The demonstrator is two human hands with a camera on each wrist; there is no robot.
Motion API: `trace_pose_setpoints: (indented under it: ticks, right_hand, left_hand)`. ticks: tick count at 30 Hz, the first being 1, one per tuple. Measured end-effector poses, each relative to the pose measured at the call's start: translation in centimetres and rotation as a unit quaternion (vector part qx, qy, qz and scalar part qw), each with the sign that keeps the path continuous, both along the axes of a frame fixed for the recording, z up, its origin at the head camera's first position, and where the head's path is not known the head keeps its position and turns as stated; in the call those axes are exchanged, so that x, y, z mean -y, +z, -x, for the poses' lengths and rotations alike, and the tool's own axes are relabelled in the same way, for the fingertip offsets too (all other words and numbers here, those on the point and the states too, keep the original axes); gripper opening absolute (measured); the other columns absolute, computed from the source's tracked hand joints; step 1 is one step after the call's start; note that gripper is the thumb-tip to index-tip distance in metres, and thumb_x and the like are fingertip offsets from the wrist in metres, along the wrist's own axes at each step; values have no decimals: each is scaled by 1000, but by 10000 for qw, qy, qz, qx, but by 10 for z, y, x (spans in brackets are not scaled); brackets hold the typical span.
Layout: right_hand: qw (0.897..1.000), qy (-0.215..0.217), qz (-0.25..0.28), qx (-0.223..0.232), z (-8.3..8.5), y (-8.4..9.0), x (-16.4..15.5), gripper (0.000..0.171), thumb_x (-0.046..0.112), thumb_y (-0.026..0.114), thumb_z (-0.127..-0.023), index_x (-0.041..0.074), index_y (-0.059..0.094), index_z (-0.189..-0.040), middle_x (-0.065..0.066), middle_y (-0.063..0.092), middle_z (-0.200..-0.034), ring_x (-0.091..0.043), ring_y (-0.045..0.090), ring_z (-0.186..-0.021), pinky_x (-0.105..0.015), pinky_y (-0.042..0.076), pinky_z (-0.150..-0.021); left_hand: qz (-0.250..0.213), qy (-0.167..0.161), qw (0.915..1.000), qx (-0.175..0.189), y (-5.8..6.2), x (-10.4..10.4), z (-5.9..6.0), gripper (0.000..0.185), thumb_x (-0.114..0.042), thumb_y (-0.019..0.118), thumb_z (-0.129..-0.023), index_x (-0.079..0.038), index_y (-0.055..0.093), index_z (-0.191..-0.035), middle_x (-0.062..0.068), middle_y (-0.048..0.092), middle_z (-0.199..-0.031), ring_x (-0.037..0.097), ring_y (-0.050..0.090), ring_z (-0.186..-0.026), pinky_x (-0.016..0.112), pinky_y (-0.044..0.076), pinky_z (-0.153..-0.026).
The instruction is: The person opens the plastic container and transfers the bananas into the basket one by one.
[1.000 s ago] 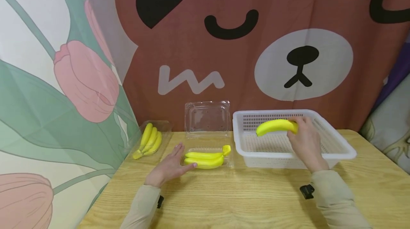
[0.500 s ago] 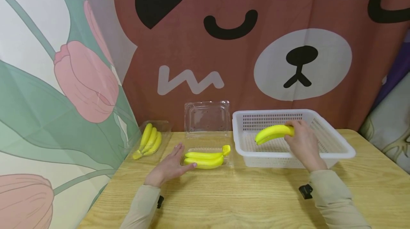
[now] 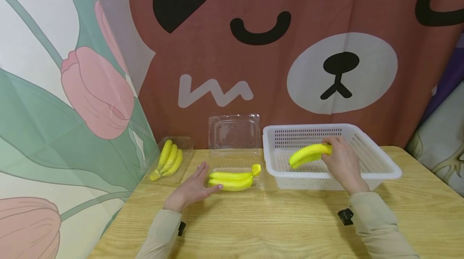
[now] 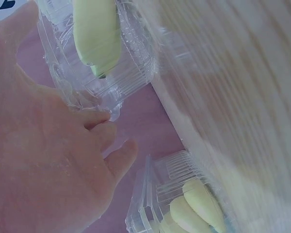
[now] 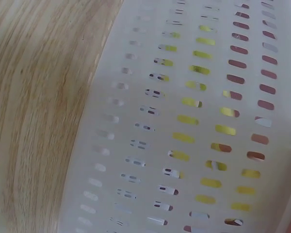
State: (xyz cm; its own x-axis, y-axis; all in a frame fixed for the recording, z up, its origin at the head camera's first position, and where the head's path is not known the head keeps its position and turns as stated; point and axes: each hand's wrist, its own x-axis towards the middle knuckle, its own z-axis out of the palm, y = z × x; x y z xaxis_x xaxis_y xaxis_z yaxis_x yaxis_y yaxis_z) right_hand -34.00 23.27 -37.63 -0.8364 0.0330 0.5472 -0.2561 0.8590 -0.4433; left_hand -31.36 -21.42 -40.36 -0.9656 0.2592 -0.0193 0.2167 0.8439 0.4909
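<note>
In the head view my right hand (image 3: 342, 164) grips a small bunch of yellow bananas (image 3: 308, 156) by its right end. The bunch hangs tilted inside the white slotted basket (image 3: 384, 175), its free end pointing left and down. Through the basket's slots in the right wrist view, bits of yellow banana (image 5: 187, 120) show. My left hand (image 3: 192, 189) rests at the left side of an open clear clamshell box (image 3: 233, 134), fingers extended and thumb at its front. Another banana bunch (image 3: 232, 182) lies in that box; the left wrist view shows its end (image 4: 97, 39) near my fingertips.
Further left stands a second clear box (image 3: 188, 146) with a banana bunch (image 3: 170, 158) in it. Everything is on a wooden table (image 3: 272, 226). A bear-print curtain (image 3: 261, 77) hangs directly behind, and a flower-print curtain (image 3: 98, 90) is at the left.
My right hand has lowered the banana bunch slightly into the basket, and its free end has dipped. My left hand and both boxes have stayed put.
</note>
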Motion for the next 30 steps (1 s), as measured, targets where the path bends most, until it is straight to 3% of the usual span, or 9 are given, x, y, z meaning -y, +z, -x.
trace_pose_setpoints:
  ticks: [12,30]
  right_hand:
    - [9995,-120,-92,292,2,1,1,46,5,72,-85,-4,56,-128,-27,54,-118,-47,54,-101,-58,46,-77]
    - [9995,-20,-118,285,1,3,1,43,5,68,-89,-3,56,-130,-29,53,-125,-50,52,-107,-63,45,-80]
  left_hand:
    - [47,20,10000,27,-1,0,0,105,-71,56,-86,-9,11,-158,2,0,-164,23,4,-149,49,20,-117]
    - [15,3,10000,31,0,-1,1,106,-71,57,-86,-6,14,-158,8,3,-164,27,8,-149,50,22,-116]
